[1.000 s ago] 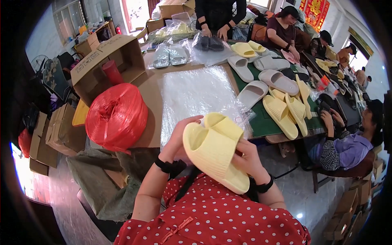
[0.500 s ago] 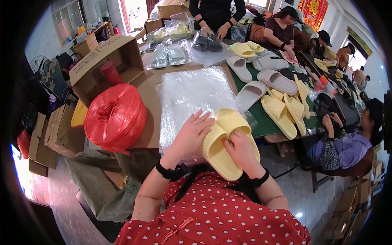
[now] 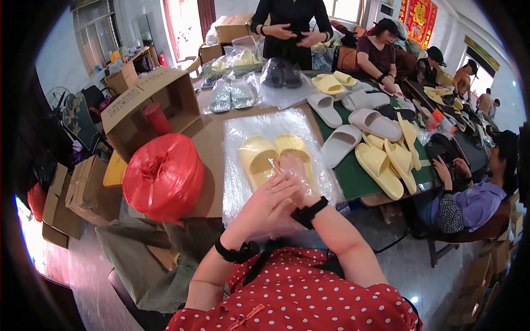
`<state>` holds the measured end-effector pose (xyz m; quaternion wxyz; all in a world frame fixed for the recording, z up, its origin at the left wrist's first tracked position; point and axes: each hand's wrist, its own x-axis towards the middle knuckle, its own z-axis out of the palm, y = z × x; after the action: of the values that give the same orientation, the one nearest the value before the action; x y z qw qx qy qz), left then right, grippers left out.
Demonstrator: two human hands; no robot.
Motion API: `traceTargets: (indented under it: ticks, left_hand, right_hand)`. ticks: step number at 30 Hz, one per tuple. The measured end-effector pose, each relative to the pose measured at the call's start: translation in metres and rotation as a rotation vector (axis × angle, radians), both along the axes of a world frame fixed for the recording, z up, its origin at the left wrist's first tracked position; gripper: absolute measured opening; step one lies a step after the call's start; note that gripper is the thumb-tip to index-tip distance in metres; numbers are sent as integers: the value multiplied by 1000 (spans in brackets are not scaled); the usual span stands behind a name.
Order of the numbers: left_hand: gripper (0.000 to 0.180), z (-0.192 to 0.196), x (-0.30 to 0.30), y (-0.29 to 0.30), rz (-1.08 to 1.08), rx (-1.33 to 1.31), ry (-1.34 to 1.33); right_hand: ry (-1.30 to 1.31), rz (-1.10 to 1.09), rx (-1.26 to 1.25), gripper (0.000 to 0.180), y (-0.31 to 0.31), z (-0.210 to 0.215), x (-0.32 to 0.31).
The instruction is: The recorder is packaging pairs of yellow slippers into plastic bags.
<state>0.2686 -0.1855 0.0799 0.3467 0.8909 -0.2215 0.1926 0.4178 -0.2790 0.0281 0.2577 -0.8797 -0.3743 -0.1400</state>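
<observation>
A pair of pale yellow slippers (image 3: 255,156) lies side by side on a stack of clear plastic bags (image 3: 234,124); a sheen over them suggests they are inside the top bag. My right hand (image 3: 293,175) reaches to the slippers' inner edges, closed on them where they meet, with some fingertips hidden. Across its wrist and the bag's near end lies my left hand (image 3: 269,197), fingers stretched out and holding nothing.
Left of the bags are a red twine roll (image 3: 164,177) and an open cardboard box (image 3: 179,105). Loose grey slippers (image 3: 341,144) and more yellow slippers (image 3: 378,168) cover the green surface at right. Bagged slippers (image 3: 232,96) lie beyond. Co-workers stand or sit around the tables.
The yellow slippers went from being held up before my body to lying on the bag stack. My left hand shifted from their side to over my right wrist. The far person's hands lifted off the bagged black slippers.
</observation>
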Motion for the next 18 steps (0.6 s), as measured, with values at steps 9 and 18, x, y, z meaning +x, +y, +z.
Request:
traceTargets:
  ticks: [9,18]
  left_hand:
    - [45,-2,-7,23,103,-8,11]
    - [57,-59,-52,42,632,-96,67]
  right_hand:
    - [200,-201,153,28,45,-25,42]
    - [-89,232,225,44,-45,-4,-67]
